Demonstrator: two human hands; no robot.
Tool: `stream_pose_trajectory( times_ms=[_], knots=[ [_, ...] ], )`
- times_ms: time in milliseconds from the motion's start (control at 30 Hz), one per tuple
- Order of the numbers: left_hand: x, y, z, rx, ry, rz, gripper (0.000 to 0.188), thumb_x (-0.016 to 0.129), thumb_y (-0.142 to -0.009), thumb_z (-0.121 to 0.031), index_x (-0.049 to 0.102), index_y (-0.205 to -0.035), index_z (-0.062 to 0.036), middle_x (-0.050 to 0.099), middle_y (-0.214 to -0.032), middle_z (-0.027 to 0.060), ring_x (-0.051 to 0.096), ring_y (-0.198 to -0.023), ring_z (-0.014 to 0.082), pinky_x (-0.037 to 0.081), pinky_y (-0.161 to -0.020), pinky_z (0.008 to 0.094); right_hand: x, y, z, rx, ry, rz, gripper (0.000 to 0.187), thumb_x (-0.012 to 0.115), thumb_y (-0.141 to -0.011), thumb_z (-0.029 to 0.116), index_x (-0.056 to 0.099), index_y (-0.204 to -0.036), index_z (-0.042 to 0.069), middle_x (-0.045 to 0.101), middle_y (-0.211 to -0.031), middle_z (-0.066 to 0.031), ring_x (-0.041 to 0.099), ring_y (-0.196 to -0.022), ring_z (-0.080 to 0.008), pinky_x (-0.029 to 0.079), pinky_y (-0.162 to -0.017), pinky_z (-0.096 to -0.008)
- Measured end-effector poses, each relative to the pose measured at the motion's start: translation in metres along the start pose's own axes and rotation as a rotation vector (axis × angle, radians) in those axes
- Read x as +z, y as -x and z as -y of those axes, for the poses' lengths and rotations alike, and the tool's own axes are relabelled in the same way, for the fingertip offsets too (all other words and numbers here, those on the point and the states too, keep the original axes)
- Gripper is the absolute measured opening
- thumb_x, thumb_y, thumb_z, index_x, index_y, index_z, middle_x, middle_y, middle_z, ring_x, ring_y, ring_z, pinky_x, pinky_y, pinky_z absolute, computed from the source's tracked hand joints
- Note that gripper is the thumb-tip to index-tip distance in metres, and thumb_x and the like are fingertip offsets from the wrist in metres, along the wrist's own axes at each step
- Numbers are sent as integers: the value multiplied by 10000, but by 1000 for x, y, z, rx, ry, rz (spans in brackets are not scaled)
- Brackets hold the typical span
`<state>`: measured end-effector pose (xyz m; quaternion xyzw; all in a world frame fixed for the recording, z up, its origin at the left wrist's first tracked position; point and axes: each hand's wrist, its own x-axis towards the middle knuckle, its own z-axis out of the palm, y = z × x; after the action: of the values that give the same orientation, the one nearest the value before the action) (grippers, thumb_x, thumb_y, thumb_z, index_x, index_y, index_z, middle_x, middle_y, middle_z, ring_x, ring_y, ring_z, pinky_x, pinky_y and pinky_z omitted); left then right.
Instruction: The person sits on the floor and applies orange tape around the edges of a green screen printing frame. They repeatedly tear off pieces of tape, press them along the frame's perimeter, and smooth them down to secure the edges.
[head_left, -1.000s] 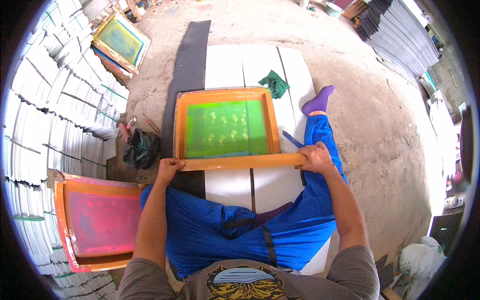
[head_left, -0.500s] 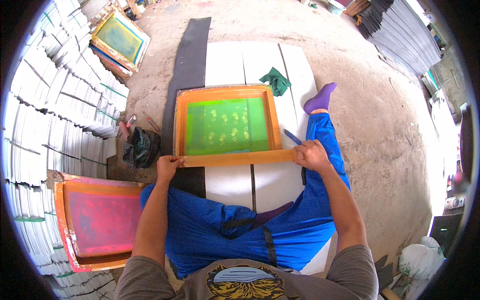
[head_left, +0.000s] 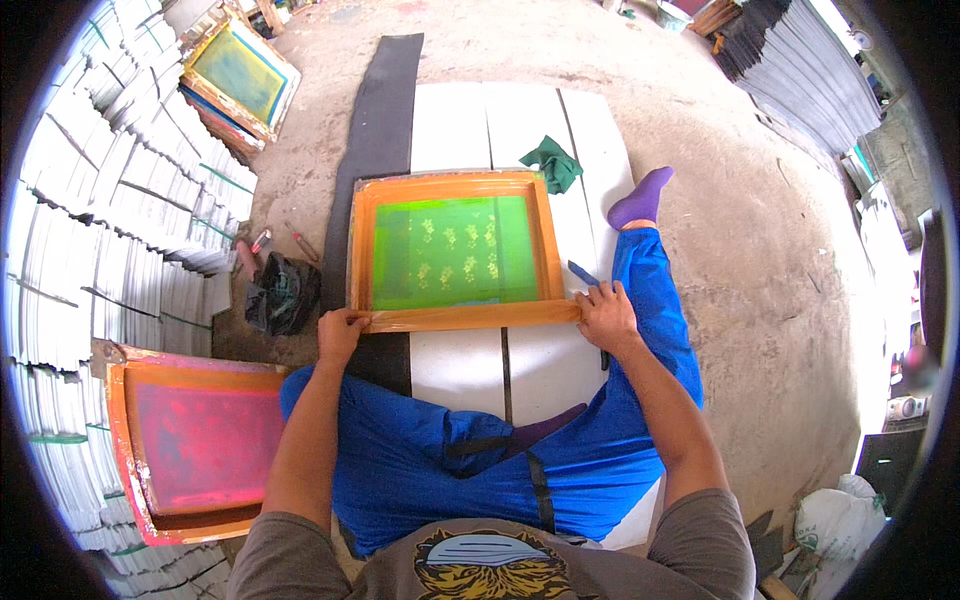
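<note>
Resting near the centre, the orange-framed green screen (head_left: 455, 250) lies across white boards (head_left: 455, 375) and a black strip (head_left: 385, 120) on a concrete floor (head_left: 770, 300). At its seven o'clock, the left hand (head_left: 341, 336) pinches one end of an orange-brown band (head_left: 475, 318); at five, the right hand (head_left: 607, 314) grips the other, fingers curled. Just beside are a green cloth (head_left: 552, 166) at one o'clock and a blue stick (head_left: 582, 272) at four; a pink screen (head_left: 210, 440) sits at eight.
</note>
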<state>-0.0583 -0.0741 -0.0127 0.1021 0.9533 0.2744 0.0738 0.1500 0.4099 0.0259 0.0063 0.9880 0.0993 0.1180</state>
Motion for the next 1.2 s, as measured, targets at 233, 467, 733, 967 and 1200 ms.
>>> stream_pose_trajectory(
  times_ms=[233,467,733,967,1200],
  knots=[
    [0,2,-2,-30,56,12,259,825,-812,-209,797,-999,-32,761,-889,179,746,-809,326,568,-788,405,13,16,46,-18,-6,26,1069,515,-902,737,186,-1617,14,258,-1665,-185,123,-1576,-323,75,-1264,-539],
    [2,2,7,-146,152,0,263,853,-797,-183,780,-954,15,763,-879,182,752,-796,260,577,-737,378,6,-9,32,58,-220,-56,866,542,-923,676,462,-1459,0,499,-1483,-196,382,-1453,-336,250,-1209,-546],
    [6,-5,18,-189,181,-11,334,903,-747,-245,776,-920,11,764,-869,169,748,-797,260,577,-757,376,6,-81,-28,545,-399,212,266,650,-922,180,718,-1135,37,714,-1199,-204,706,-1119,-337,589,-926,-452],
    [6,-6,12,-155,147,9,334,910,-739,-268,780,-889,1,759,-844,175,742,-776,258,570,-745,385,19,-93,-32,601,-354,295,274,647,-916,134,733,-1169,73,712,-1243,-169,686,-1166,-358,577,-947,-466],
    [9,-9,27,-156,141,-6,332,909,-742,-269,774,-873,5,755,-820,174,740,-764,260,569,-740,391,20,-101,-30,569,-403,134,276,547,-969,113,634,-1225,64,706,-1197,-221,702,-1091,-403,582,-893,-508]
  ],
)
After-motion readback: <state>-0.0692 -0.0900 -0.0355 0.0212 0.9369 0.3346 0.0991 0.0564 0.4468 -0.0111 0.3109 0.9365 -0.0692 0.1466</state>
